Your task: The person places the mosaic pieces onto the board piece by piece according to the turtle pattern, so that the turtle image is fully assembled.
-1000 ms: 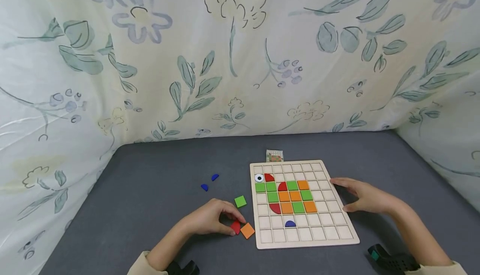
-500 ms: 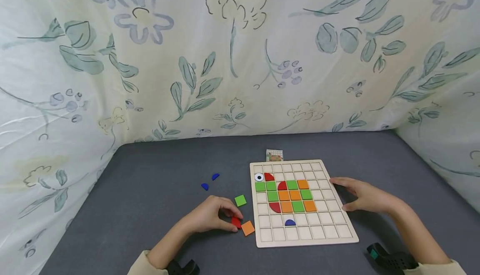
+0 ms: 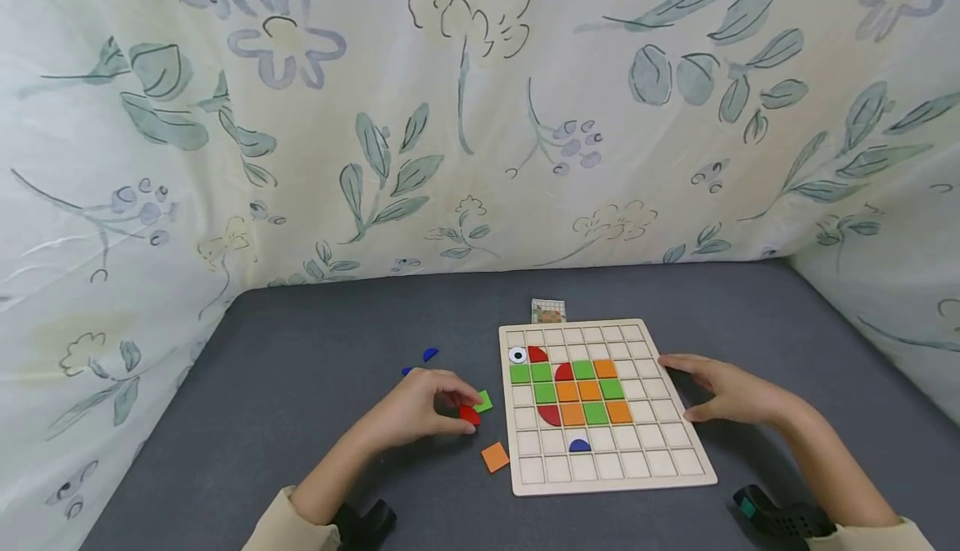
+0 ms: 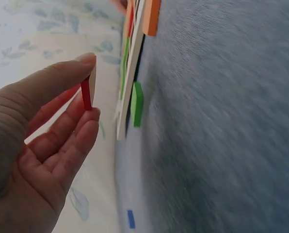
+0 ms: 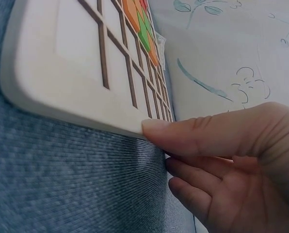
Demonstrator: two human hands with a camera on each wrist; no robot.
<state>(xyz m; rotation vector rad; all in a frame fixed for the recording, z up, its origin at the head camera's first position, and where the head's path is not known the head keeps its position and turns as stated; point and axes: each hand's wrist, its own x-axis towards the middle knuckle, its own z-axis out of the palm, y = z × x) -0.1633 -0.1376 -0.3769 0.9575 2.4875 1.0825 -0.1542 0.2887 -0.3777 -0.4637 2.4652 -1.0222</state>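
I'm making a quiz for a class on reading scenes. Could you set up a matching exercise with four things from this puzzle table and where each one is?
Things:
1. red piece
2. orange square
3. blue half-round
4. right hand

Places:
A. lying loose on the grey cloth by the board's near left corner
B. pinched in the left hand, off the board
C. touching the right edge of the wooden board
D. set in a cell in a near row of the board

Pairs: 1-B, 2-A, 3-D, 4-C

Left hand (image 3: pixel 416 411) pinching (thumb to fingers (image 4: pixel 62 145)), right hand (image 3: pixel 731 393) flat.
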